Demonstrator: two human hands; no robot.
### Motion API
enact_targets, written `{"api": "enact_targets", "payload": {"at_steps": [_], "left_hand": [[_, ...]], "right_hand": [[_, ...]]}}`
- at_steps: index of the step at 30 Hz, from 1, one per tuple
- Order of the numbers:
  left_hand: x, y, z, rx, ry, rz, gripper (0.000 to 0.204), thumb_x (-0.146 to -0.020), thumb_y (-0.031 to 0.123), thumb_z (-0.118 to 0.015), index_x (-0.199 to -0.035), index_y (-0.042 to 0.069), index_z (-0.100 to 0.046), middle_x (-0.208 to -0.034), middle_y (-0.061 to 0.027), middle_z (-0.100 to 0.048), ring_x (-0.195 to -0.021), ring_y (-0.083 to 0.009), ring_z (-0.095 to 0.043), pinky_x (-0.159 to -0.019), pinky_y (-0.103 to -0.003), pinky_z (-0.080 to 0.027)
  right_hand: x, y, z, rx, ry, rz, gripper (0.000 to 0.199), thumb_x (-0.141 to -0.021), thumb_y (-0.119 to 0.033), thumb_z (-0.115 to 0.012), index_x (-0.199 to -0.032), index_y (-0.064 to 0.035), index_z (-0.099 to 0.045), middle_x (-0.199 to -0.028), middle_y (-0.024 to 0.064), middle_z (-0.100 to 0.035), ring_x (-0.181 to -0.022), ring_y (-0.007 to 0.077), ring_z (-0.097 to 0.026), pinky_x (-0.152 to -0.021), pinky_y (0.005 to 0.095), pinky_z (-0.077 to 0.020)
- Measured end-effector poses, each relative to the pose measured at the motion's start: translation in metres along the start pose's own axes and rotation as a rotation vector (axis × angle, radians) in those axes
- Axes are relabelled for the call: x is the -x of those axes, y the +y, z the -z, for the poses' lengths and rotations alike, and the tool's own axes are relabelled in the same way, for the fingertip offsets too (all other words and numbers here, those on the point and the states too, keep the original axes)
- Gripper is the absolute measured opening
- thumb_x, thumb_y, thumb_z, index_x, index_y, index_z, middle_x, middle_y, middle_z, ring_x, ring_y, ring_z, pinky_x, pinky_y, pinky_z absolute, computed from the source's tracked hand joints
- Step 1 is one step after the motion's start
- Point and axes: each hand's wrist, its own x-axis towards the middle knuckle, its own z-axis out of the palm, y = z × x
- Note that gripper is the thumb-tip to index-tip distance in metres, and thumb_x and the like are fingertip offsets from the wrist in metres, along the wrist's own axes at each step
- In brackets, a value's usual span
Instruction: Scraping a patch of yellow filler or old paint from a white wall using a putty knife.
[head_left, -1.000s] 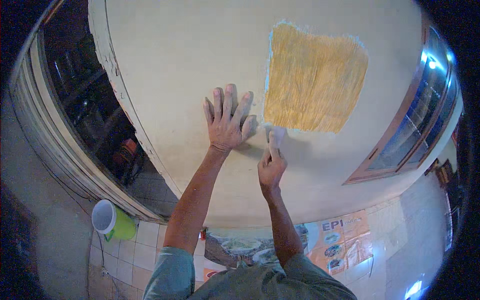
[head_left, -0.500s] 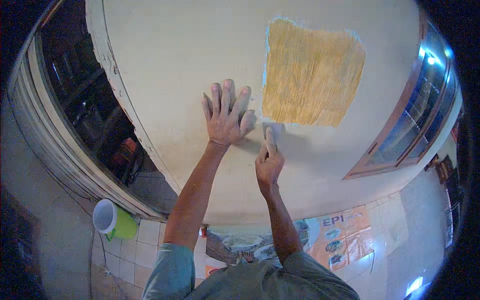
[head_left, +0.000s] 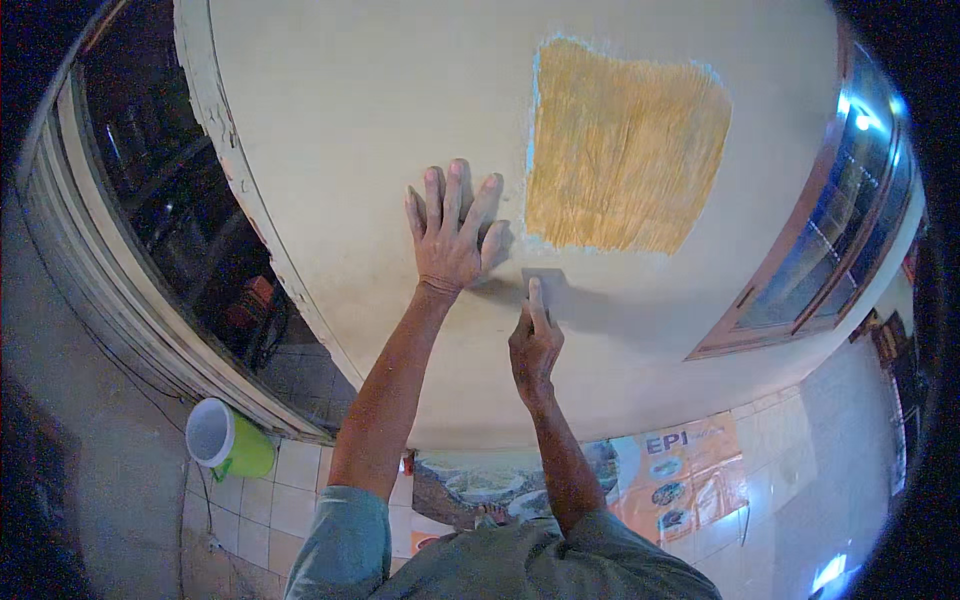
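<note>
My left hand [head_left: 450, 250] lies flat on the pale wall [head_left: 350, 110], its fingers spread and pointing up. To its right, my right hand [head_left: 535, 348] is closed round a scraper with a flat grey blade [head_left: 546, 277], the index finger stretched along it. Most of the handle is hidden in the hand. The blade is at the wall, a little below a squarish yellow-brown patch [head_left: 628, 150] with ragged white and light-blue edges. Streaks run up and down across the patch.
A dark opening with a chipped frame [head_left: 235, 165] borders the wall at left. A wood-framed window [head_left: 800, 285] stands at right. On the tiled floor are a green bucket [head_left: 248, 450] with a white inside and a printed banner [head_left: 690, 470] below the wall.
My right hand has moved down with the scraper, so the blade now sits apart from the patch's lower edge. My left hand has stayed in place.
</note>
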Motion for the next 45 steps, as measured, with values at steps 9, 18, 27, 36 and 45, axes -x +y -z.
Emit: {"api": "enact_targets", "payload": {"at_steps": [9, 18, 27, 36, 45], "left_hand": [[0.001, 0.001, -0.002, -0.041, -0.03, 0.018, 0.061, -0.094, 0.052, -0.052, -0.151, 0.031, -0.045, -0.163, -0.0144, -0.026, -0.152, -0.0394, -0.015, -0.117, -0.066, -0.012], [0.001, 0.0, -0.001, -0.039, -0.016, 0.011, 0.061, -0.094, 0.051, -0.053, -0.151, 0.031, -0.045, -0.164, -0.0166, -0.024, -0.152, -0.0399, -0.015, -0.117, -0.066, -0.012], [0.004, -0.003, -0.003, -0.047, -0.021, -0.006, 0.061, -0.095, 0.053, -0.05, -0.152, 0.031, -0.044, -0.163, -0.0165, -0.026, -0.151, -0.0408, -0.018, -0.117, -0.065, -0.012], [0.006, -0.001, -0.005, -0.057, -0.029, -0.002, 0.062, -0.094, 0.054, -0.051, -0.152, 0.032, -0.044, -0.163, -0.0165, -0.026, -0.152, -0.0409, -0.016, -0.118, -0.066, -0.011], [0.002, -0.002, -0.005, -0.042, -0.003, -0.006, 0.062, -0.094, 0.055, -0.051, -0.152, 0.032, -0.044, -0.164, -0.0157, -0.023, -0.152, -0.0404, -0.015, -0.117, -0.066, -0.013]], "right_hand": [[0.001, 0.001, 0.003, -0.032, -0.031, -0.086, 0.049, -0.093, 0.001, -0.056, -0.142, -0.0084, -0.054, -0.128, 0.0243, -0.063, -0.098, 0.0431, -0.066, -0.082, 0.0454, -0.0545], [-0.02, 0.0, 0.003, -0.072, 0.141, 0.056, 0.039, -0.097, -0.001, -0.057, -0.136, -0.0036, -0.059, -0.118, 0.0258, -0.067, -0.094, 0.0407, -0.069, -0.076, 0.0393, -0.0549], [-0.017, -0.002, 0.004, -0.039, 0.109, 0.016, 0.043, -0.095, 0.002, -0.057, -0.138, -0.007, -0.058, -0.112, 0.0301, -0.067, -0.09, 0.042, -0.069, -0.075, 0.0406, -0.0551], [0.0, 0.012, -0.003, 0.007, 0.124, -0.002, 0.045, -0.094, 0.004, -0.056, -0.139, -0.0055, -0.058, -0.099, 0.0263, -0.068, -0.077, 0.0391, -0.066, -0.068, 0.0433, -0.0522], [0.005, 0.006, -0.004, -0.036, 0.166, 0.065, 0.053, -0.092, 0.002, -0.058, -0.143, -0.0119, -0.054, -0.113, 0.0268, -0.067, -0.087, 0.0461, -0.066, -0.072, 0.0494, -0.0528]]}}
